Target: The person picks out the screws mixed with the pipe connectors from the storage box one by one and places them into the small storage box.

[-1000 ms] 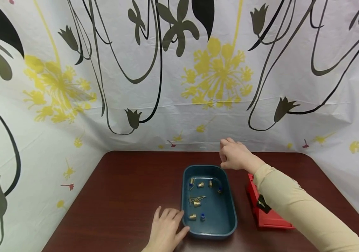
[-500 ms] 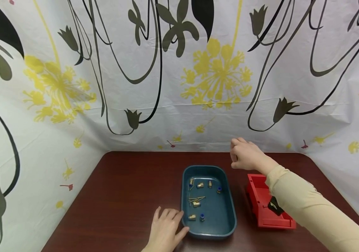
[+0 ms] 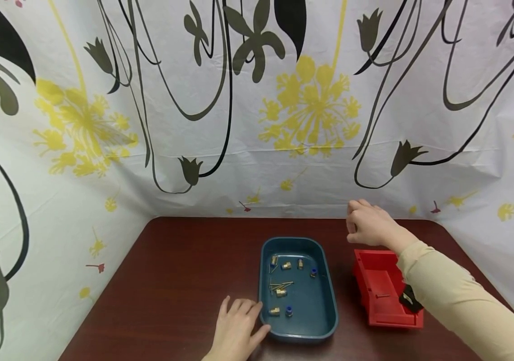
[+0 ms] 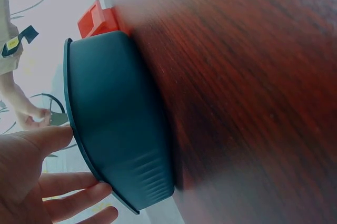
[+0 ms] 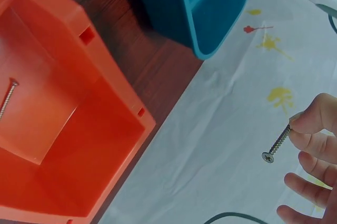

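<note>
My right hand (image 3: 371,224) is raised behind the far end of a red bin (image 3: 365,301). In the right wrist view its thumb and forefinger pinch a screw (image 5: 279,140) by the tip, the cross-slotted head pointing away from the fingers. Another screw (image 5: 8,99) lies inside the red bin. My left hand (image 3: 237,328) is at the near left corner of a dark teal tray (image 3: 315,328); the left wrist view has its thumb and fingertips at the tray's rim. Inside the tray are several brass fittings (image 3: 281,293), some with blue parts, and a few thin screws (image 3: 287,285).
The tray and the red bin stand side by side on a dark reddish-brown table (image 3: 184,281), with a narrow gap between them. A patterned white cloth (image 3: 247,125) hangs behind the table and at its sides. A black strap (image 3: 410,299) sits under the right sleeve.
My right hand has moved right, from the tray's far corner to behind the red bin, whose inside now shows more. The left hand has stayed at the tray.
</note>
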### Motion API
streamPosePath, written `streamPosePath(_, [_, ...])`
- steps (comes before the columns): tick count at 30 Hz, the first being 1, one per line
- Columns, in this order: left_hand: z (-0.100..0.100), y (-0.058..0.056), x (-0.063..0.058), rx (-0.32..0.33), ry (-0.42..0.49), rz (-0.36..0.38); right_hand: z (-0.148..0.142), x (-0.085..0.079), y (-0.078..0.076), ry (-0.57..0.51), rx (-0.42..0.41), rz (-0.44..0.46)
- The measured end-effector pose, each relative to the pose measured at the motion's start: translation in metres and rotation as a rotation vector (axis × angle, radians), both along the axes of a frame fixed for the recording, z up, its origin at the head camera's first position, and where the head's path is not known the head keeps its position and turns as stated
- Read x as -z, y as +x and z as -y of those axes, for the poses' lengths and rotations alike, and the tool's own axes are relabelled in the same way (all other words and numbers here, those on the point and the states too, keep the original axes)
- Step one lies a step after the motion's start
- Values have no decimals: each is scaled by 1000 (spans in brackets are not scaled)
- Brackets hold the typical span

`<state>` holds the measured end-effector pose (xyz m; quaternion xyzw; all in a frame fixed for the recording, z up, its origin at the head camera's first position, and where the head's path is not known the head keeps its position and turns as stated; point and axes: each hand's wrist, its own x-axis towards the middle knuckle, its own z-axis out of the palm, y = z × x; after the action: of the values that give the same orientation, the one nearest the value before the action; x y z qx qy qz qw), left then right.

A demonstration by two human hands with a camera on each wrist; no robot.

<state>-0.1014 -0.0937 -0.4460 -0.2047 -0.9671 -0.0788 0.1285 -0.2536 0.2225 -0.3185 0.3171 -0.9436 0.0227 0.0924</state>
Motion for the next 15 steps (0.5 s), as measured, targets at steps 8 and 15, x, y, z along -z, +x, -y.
streamPosePath(8, [0, 0, 1, 4, 6, -21, -15, 4, 2, 2, 20, -4])
streamPosePath(15, [0, 0, 1, 0, 2, -8, -26, 13, 5, -6, 44, 26])
